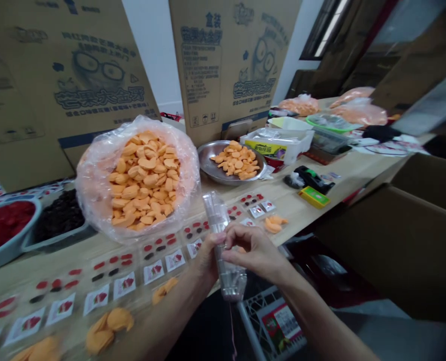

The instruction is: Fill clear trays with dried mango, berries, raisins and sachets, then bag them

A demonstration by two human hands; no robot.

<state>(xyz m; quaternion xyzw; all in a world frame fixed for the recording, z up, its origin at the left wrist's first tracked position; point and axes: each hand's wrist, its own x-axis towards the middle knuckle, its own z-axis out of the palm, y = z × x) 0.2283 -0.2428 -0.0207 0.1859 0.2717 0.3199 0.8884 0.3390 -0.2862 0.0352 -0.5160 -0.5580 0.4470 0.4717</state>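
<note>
My left hand [208,253] is closed around a stack of clear plastic trays [228,281], held tilted over the table's front edge. My right hand [255,250] is at the stack's upper side with thumb and fingers pinched together; what lies between them is too small to make out. A thin pink string [232,331] hangs below the stack. Along the table beside my hands runs a row of filled clear trays [133,268], holding red and black pieces, small white printed packets [127,285] and orange curved candies [108,328].
A big plastic bag [95,175] of orange candies stands behind the row, beside a metal bowl [211,168] of more. Tubs of red pieces [5,225] and black pieces [59,215] sit left. Cardboard boxes [238,65] rise behind; an open carton [388,240] is at right.
</note>
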